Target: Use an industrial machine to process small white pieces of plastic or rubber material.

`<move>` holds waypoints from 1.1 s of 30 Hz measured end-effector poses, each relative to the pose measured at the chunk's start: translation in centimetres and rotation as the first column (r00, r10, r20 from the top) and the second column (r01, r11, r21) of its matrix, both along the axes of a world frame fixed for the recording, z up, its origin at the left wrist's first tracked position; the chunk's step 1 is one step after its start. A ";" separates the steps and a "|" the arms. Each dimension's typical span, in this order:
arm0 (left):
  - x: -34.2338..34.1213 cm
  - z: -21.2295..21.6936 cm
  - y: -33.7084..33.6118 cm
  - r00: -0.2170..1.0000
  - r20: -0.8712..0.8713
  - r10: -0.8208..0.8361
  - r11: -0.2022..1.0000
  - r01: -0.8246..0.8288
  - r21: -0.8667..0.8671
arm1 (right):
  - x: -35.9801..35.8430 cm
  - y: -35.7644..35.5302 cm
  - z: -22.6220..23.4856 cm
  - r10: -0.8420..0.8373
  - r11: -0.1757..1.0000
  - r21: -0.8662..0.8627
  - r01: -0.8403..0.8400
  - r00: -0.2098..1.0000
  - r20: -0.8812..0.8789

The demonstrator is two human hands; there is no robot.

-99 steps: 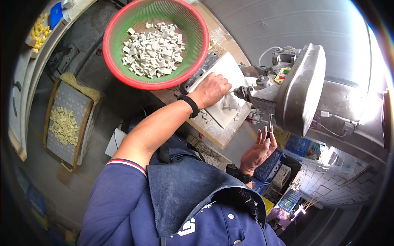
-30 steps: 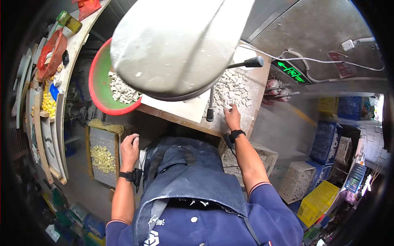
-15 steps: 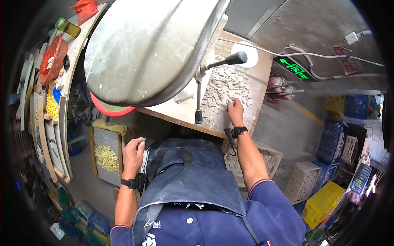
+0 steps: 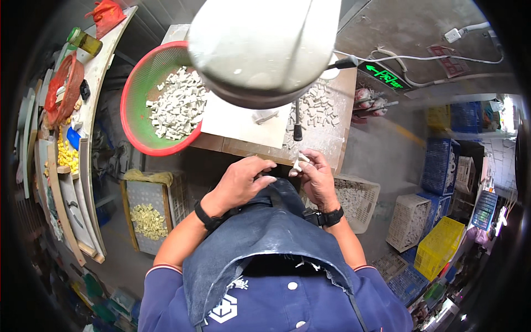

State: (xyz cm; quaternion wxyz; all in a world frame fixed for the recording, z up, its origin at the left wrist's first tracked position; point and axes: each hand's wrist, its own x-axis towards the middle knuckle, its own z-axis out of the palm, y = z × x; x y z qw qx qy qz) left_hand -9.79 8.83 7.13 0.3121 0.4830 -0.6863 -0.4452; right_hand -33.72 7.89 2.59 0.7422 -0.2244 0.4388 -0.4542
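My right hand (image 4: 316, 178) is closed in front of the table's near edge, with small white blocks (image 4: 300, 161) pinched between thumb and fingers. Just to its left is my left hand (image 4: 242, 180); its thumb and fingers are apart and nothing shows between them. Beyond the hands, many similar pale grey blocks (image 4: 318, 108) lie scattered over the right part of the dusty worktable (image 4: 221, 145). A few pale pieces (image 4: 265, 116) rest on a white sheet (image 4: 243, 130) there. Above it hangs a large rounded machine housing (image 4: 260, 50) with black-knobbed levers (image 4: 297, 131).
A red-rimmed green basket (image 4: 133, 122) full of white blocks stands at the table's left. Beside my legs are a tray of yellowish pieces (image 4: 148, 221) and a pale crate (image 4: 365, 205). Shelving (image 4: 105, 83) runs along the left; stacked crates (image 4: 440, 243) stand right.
My right hand has come back from the scattered blocks toward me, now holding small blocks. The left hand has risen from my side toward it. The view has shifted, uncovering the basket of blocks.
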 end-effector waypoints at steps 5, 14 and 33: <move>1.9 0.4 -0.9 0.996 -0.087 0.002 0.991 -0.013 -0.133 | 3.6 0.0 2.2 0.129 0.987 0.059 -0.152 0.949 0.288; 6.4 0.4 -2.3 0.987 -0.137 -0.085 0.975 0.054 -0.215 | 9.4 -0.6 4.1 0.227 0.953 0.131 -0.272 0.932 0.283; 9.7 -6.7 -9.3 0.958 0.089 0.271 0.852 -0.196 -0.485 | 5.3 -1.1 3.2 -0.079 0.991 0.095 0.096 0.983 -0.166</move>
